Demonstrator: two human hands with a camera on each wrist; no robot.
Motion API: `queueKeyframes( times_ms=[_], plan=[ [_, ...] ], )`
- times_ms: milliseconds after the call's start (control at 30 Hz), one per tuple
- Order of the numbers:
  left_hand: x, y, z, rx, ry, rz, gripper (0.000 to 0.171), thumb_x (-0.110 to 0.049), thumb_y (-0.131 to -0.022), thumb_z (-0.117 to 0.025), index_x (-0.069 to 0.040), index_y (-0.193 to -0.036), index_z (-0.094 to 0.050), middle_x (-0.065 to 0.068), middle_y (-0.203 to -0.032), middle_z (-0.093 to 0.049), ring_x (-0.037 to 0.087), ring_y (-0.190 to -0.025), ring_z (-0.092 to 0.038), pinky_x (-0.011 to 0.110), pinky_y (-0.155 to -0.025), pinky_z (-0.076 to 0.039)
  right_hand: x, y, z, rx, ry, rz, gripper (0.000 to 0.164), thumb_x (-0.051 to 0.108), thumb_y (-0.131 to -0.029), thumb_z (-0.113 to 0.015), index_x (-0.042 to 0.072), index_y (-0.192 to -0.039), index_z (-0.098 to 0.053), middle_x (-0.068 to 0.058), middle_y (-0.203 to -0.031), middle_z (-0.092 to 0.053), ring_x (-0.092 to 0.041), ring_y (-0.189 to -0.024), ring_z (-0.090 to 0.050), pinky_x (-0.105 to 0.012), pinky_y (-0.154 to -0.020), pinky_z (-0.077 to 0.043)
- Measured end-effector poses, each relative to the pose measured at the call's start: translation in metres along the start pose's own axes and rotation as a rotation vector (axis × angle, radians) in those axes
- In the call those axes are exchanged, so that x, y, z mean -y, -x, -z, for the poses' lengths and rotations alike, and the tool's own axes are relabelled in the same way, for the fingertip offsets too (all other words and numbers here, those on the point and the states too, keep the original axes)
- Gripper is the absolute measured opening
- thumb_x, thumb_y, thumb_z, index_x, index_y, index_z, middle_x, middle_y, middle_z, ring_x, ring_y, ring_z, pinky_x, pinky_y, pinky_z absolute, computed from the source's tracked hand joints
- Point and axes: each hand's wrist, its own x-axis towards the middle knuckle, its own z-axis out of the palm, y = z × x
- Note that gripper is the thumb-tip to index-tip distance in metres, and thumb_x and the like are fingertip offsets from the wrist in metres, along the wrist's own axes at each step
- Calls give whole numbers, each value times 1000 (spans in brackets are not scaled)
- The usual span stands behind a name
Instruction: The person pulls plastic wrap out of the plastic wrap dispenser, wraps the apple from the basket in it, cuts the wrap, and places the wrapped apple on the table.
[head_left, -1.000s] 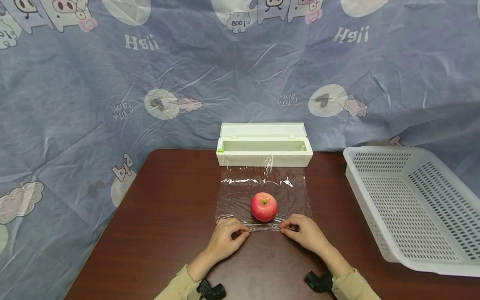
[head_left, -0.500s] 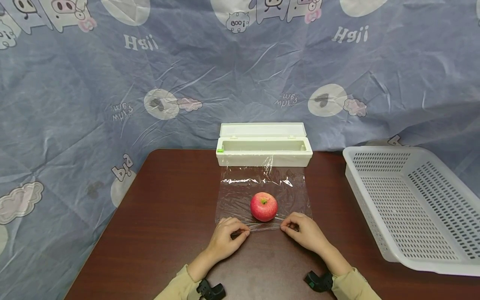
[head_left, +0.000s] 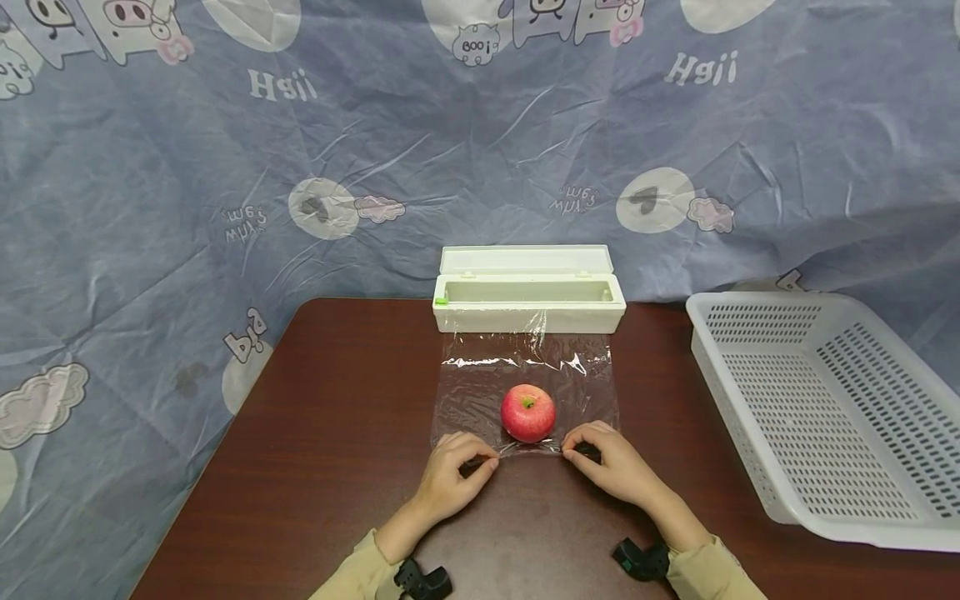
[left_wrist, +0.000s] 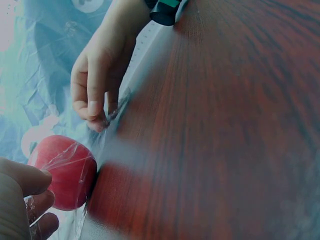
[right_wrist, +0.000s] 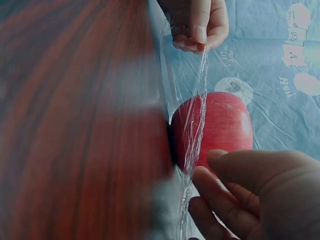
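A red apple (head_left: 528, 414) sits on a sheet of clear plastic wrap (head_left: 480, 383) drawn out from a white wrap dispenser box (head_left: 528, 321). My left hand (head_left: 450, 475) pinches the near edge of the wrap, left of the apple. On the other side my right hand (head_left: 611, 465) holds the same edge between thumb and fingers. In the right wrist view the wrap's edge runs as a gathered strip from the left hand (right_wrist: 207, 25) past the apple (right_wrist: 225, 125) to my right fingers. The left wrist view shows wrap lying across the apple's near side (left_wrist: 65, 170).
The dispenser's lid (head_left: 527, 259) stands raised at the table's back edge, with a green piece (head_left: 442, 301) at its left end. A white perforated basket (head_left: 780, 492) occupies the right side of the brown table (head_left: 337, 400). A printed blue cloth (head_left: 465, 167) hangs behind.
The near edge of the wrap has come up slightly toward the apple. Both hands have shifted a little away from the body, the right more visibly. The apple and box have stayed put.
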Motion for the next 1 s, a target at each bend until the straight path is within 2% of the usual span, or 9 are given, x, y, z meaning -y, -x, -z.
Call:
queueKeyframes(
  times_ms=[233, 500, 667, 800, 1000],
  plan=[
    [0, -1, 1, -6, 9, -9, 3, -18, -84, -69, -17, -86, -71, -11, -85, -64, 6, -81, -58, 27, -74, -41, -2, 0, -3, 4, 40, -49, 20, 21, -77, -79, 21, -95, -70, 15, -92, -64, -6, -90, -55, -31, -78, -47],
    [1, -1, 1, -12, 22, -11, 6, -20, -86, -68, -15, -86, -71, -11, -84, -64, 7, -81, -58, 28, -74, -41, -8, 1, -5, -46, 59, -10, 14, 18, -75, -79, 25, -83, -70, 19, -80, -61, -4, -77, -52, -26, -67, -45],
    [0, 0, 0, -17, 27, -12, 6, -20, -86, -67, -15, -86, -71, -11, -84, -64, 6, -81, -58, 27, -74, -41, -7, 1, -5, -24, 38, -53, 12, 20, -78, -77, 27, -79, -67, 21, -80, -59, -2, -78, -53, -28, -70, -46],
    [0, 0, 0, -20, 27, -11, 4, -19, -85, -68, -16, -86, -71, -11, -85, -64, 6, -81, -58, 27, -74, -41, -8, 2, -5, -11, 11, -69, 12, 18, -78, -77, 24, -78, -66, 20, -76, -56, -4, -73, -54, -26, -66, -46],
    [0, 0, -1, -27, 31, -14, 4, -19, -85, -68, -16, -87, -71, -11, -85, -65, 6, -81, -58, 26, -74, -41, -9, 2, -3, 4, -78, -110, 17, 16, -77, -78, 26, -79, -64, 18, -74, -58, -3, -71, -55, -25, -65, -47]
  ],
)
